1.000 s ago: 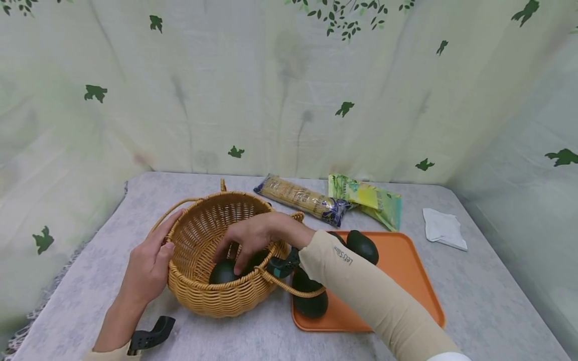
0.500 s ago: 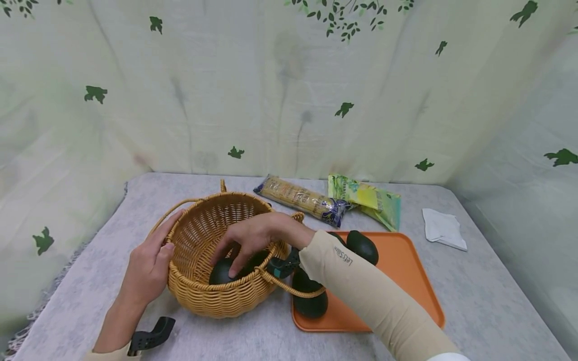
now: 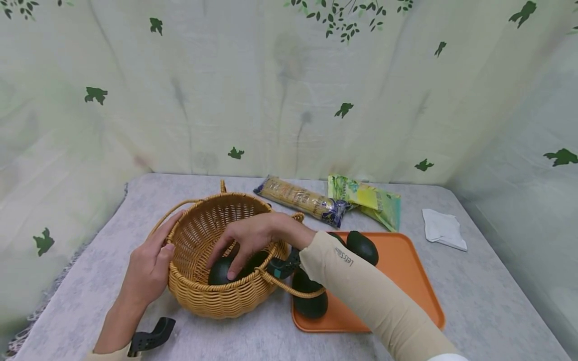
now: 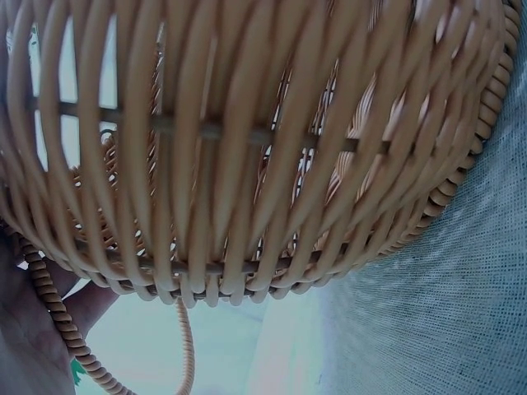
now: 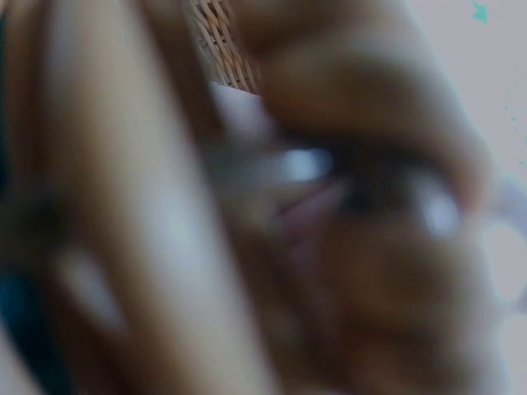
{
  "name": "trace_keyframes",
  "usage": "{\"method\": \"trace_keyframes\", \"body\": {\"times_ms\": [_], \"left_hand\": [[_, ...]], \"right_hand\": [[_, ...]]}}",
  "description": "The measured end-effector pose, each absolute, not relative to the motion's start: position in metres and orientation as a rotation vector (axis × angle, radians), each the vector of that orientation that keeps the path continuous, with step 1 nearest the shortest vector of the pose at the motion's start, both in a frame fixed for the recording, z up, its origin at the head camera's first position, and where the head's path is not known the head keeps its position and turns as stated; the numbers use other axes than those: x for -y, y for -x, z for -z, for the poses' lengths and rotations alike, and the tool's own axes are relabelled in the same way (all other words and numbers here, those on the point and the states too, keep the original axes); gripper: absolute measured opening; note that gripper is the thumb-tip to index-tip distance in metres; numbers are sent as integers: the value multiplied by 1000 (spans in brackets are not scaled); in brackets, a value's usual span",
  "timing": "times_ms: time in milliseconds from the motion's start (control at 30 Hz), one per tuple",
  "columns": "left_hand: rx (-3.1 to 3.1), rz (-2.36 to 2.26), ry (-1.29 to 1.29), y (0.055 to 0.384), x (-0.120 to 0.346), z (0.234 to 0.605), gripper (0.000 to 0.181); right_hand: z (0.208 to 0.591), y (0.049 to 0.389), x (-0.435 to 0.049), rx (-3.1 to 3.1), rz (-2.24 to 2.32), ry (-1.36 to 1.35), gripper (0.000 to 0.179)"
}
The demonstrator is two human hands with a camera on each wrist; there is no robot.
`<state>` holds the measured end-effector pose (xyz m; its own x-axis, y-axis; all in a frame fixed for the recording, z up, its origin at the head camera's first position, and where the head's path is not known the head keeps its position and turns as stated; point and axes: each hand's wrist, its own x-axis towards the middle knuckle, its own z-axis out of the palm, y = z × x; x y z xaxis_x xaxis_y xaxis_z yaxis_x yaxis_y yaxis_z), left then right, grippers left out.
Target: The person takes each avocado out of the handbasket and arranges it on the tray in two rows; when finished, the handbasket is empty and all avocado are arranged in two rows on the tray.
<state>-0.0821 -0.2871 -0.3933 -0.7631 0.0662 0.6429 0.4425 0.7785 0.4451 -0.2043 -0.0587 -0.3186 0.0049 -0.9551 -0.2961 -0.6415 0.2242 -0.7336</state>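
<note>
Where the dark green fruit lies: low inside the wicker basket, by its near wall, with a second dark shape, perhaps another fruit, beside it and mostly hidden.
Right hand: its fingers reach down into the basket and pinch the fruit, thumb on the near side, index finger on the far side; the right wrist view is too blurred to confirm the contact.
Skin: smooth-looking with a faint sheen, so probably a little slippery; a wide hold round the thickest part should serve better than one at a tip.
Heft and firmness: likely moderate and firm, though a ripe one could bruise, so steady, gentle pressure seems best.
Basket weave: open, probably light and slightly springy; a knock on the handle could shift it, and the rim is the place to brace.
Left hand: holds the rim's left side, thumb against it; how far the other fingers wrap I cannot tell.
Orange tray: bears more dark fruits, rounded and apt to roll.
</note>
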Motion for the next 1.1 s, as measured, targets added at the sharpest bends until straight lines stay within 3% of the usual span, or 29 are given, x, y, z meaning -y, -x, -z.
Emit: {"method": "trace_keyframes", "body": {"times_ms": [1100], "left_hand": [[2369, 789, 324, 80, 285, 392, 54]], "right_hand": [[306, 194, 46, -1970, 689, 1605, 47]]}}
